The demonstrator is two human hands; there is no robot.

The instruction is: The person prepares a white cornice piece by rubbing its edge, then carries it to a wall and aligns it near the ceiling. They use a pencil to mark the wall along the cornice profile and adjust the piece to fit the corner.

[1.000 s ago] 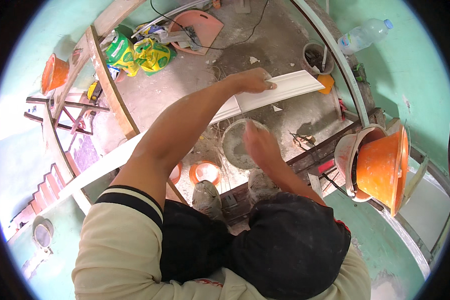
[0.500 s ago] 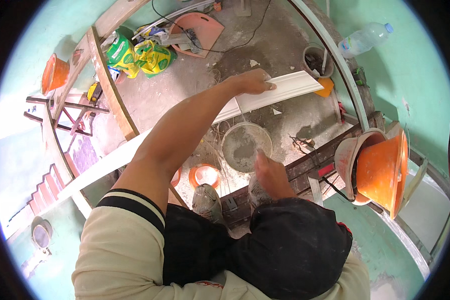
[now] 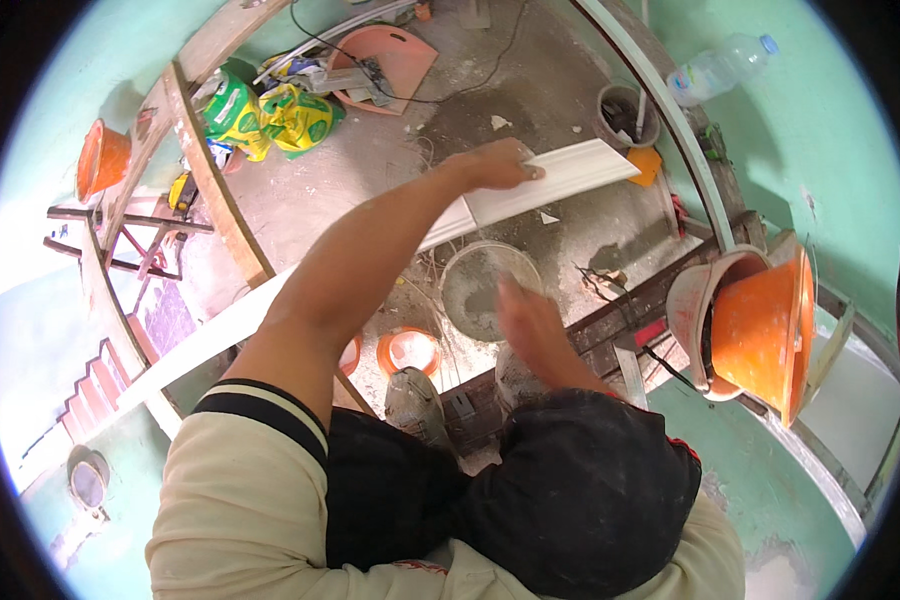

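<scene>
The long white moulding strip is lying under the person's left hand, running on a slant from the lower left, down by the shoulder, up to its free end just right of that hand. Its long axis is pointing up and to the right, toward the orange scrap and the dark bucket beyond. The left hand is closing over the strip's upper edge, fingers wrapped narrow on it, arm stretched out far. The right hand is hovering nearer the body, blurred, at the rim of the round bowl of grey mix; I cannot tell whether it is gripping anything.

To my eye the risk is in the strip's length: held at one point near the end, it could sag, twist or snap, or slip from the fingers to the dusty floor far below. The reach is long too, so balance looks delicate. Right of the right hand, an orange bucket is sitting tipped on the plank.
</scene>
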